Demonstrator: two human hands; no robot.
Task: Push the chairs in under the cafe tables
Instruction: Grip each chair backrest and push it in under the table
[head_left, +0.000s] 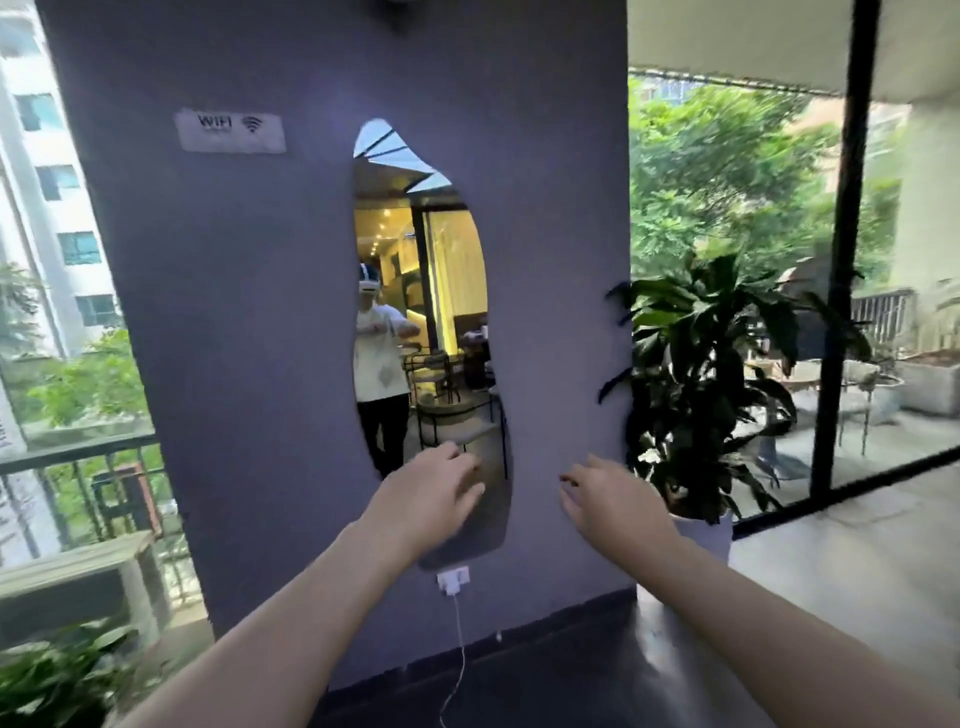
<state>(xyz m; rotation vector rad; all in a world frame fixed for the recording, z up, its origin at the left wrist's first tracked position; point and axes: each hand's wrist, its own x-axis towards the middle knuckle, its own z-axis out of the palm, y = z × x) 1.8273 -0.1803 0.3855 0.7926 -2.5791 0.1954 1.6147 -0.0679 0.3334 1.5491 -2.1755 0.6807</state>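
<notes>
Two bare forearms reach forward from the bottom of the view, and both hands are held in the air with nothing in them. The left hand (434, 486) has its fingers loosely spread, palm down, in front of the lower part of a wavy mirror (431, 332). The right hand (605, 496) is also relaxed and spread, just beside the mirror's right edge, in front of the purple-grey wall (249, 322). The chairs (441, 387) and a round table appear only as a reflection in the mirror, behind the reflected person; they look like dark metal frames, but the reflection is too small to be sure. A white charger (453, 579) sits in the socket under the mirror, with its cable hanging down. A potted plant (701, 364) stands right of the wall, and a WIFI sign (231, 130) is fixed high on the left.
</notes>
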